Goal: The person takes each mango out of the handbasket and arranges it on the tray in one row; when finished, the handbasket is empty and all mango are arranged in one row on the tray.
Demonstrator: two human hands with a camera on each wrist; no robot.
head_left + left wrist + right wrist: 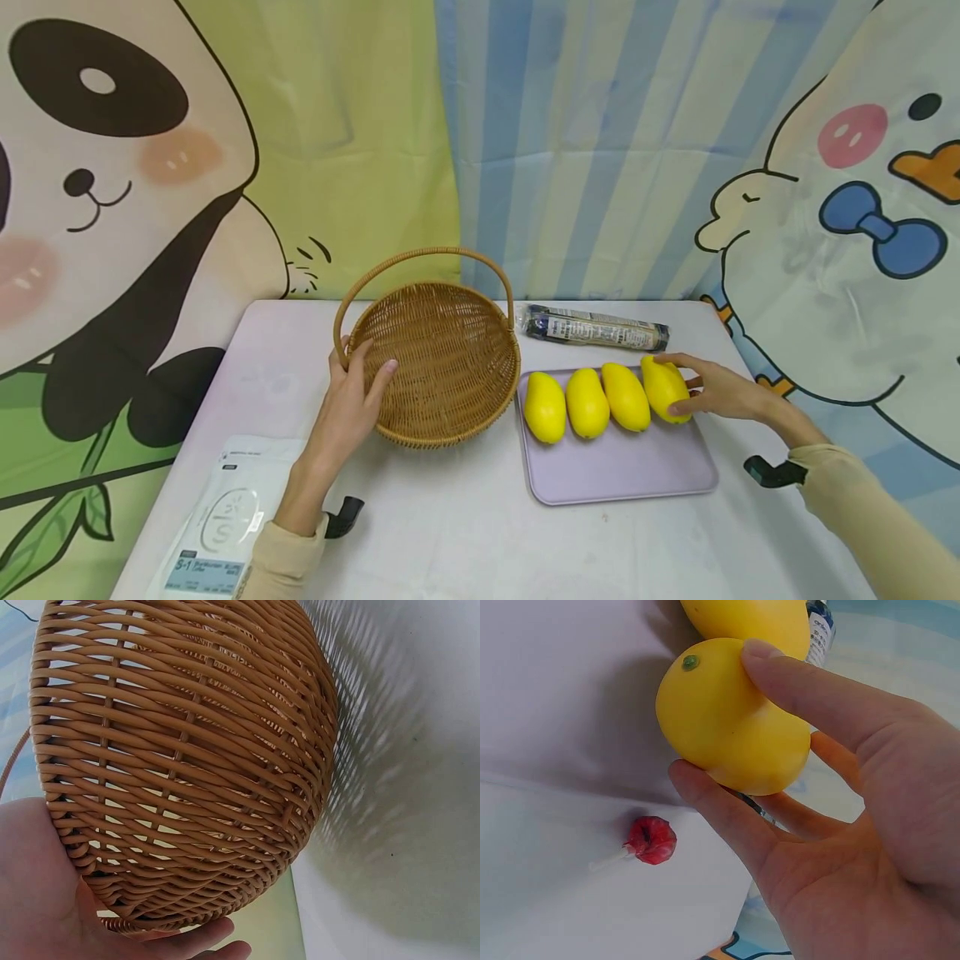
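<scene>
At its left rim, my left hand (343, 412) grips a brown wicker basket (435, 367) with a tall arched handle. The thumb lies on the inner side, and the left wrist view shows the woven outer wall (187, 750) close up. Several yellow mangoes stand in a row along the back of a pale purple tray (622, 471). The rightmost mango (665, 387) is held by my right hand (723, 392), its thumb on one side and fingers on the other. In the right wrist view the same mango (727, 720) shows a green stem spot.
A dark, clear-wrapped cylindrical package (596, 327) lies behind the tray. At the front left is a white pouch (225, 508) with a blue label. A red-wrapped lollipop (652, 840) lies beside the tray. Printed curtains rise behind the white table (450, 517).
</scene>
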